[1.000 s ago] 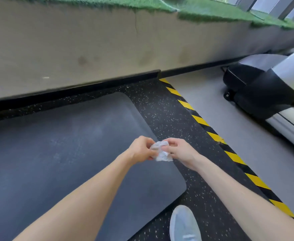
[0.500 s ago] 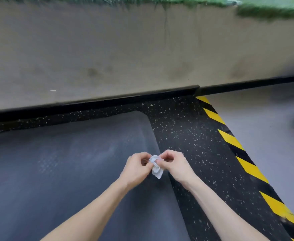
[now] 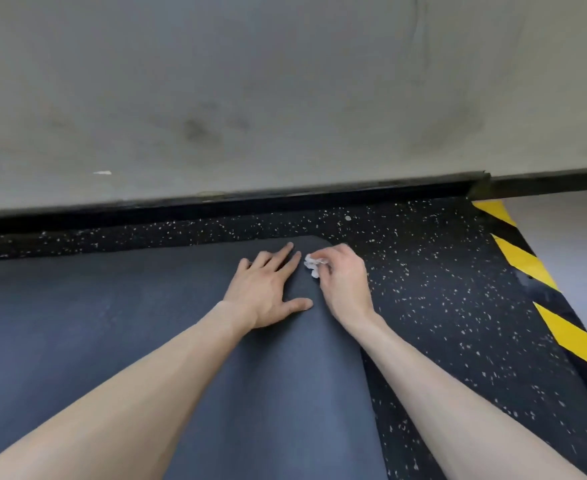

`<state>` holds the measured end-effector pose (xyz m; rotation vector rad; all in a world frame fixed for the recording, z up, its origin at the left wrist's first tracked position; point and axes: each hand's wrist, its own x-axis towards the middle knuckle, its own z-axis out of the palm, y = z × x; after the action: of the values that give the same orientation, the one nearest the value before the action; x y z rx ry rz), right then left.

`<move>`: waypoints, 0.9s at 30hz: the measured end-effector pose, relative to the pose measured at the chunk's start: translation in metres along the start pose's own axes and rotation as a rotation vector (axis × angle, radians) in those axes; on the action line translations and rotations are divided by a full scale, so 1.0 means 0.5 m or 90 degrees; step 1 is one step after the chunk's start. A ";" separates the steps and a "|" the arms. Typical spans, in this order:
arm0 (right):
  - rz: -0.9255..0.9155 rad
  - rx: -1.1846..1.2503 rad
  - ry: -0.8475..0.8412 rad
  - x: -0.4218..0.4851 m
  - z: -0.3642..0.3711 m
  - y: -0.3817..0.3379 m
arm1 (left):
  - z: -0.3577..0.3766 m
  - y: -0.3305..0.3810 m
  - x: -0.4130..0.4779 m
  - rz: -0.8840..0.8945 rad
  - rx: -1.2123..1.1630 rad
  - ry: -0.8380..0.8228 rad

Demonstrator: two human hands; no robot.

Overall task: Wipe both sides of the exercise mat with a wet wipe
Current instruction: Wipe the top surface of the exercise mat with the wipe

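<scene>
A dark grey exercise mat (image 3: 94, 323) lies flat on the speckled black floor and fills the lower left of the view. Its far right corner is rounded, near the wall. My left hand (image 3: 268, 289) rests flat on the mat by that corner, fingers spread, holding nothing. Just to its right, my right hand (image 3: 344, 282) pinches a small crumpled white wet wipe (image 3: 313, 265) at the mat's right edge, on or just above its surface.
A grey concrete wall (image 3: 285, 98) with a black baseboard runs across the back, close behind the mat. Speckled black rubber flooring (image 3: 441, 306) lies to the right, bordered by a yellow and black hazard stripe (image 3: 562, 327) and pale grey floor beyond.
Both hands held the wipe in the air over the mat. Now the left hand has let go and lies flat on the mat, the right alone holds the wipe, and the view has dropped closer.
</scene>
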<state>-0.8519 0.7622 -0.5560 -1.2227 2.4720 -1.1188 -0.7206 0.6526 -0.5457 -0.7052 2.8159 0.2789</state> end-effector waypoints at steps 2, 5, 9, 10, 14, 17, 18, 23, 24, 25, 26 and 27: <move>0.002 -0.035 -0.004 0.052 0.009 0.002 | -0.003 -0.005 0.008 0.012 0.012 -0.007; -0.028 -0.098 -0.030 0.105 0.015 -0.002 | 0.001 -0.007 0.005 0.021 0.028 -0.009; -0.059 -0.193 -0.103 0.075 0.000 0.007 | 0.006 -0.015 0.011 0.041 -0.022 -0.045; -0.066 -0.201 -0.126 0.054 -0.007 0.009 | 0.008 -0.018 0.013 0.045 -0.041 -0.049; -0.123 -0.183 -0.179 -0.059 -0.030 0.013 | 0.011 -0.017 0.010 0.042 -0.060 -0.040; -0.140 -0.147 -0.172 -0.051 -0.028 0.021 | 0.011 -0.009 0.008 0.033 -0.038 -0.045; -0.132 -0.161 -0.153 -0.020 -0.018 0.020 | 0.011 -0.007 0.008 0.033 -0.032 -0.046; -0.057 -0.220 -0.088 0.095 0.015 0.013 | 0.005 -0.008 0.011 0.027 -0.015 -0.062; -0.062 -0.229 -0.099 0.086 0.011 0.013 | 0.004 -0.008 0.011 0.027 -0.016 -0.065; -0.071 -0.235 -0.116 0.068 0.004 0.014 | 0.004 -0.007 0.011 0.028 -0.017 -0.065; -0.087 -0.238 -0.139 0.043 -0.005 0.015 | 0.004 -0.007 0.010 0.027 -0.016 -0.065; -0.104 -0.237 -0.159 0.013 -0.015 0.017 | 0.004 -0.007 0.010 0.025 -0.017 -0.066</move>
<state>-0.8646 0.7648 -0.5557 -1.5776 2.4867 -0.5014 -0.7228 0.6477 -0.5493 -0.6234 2.7345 0.3495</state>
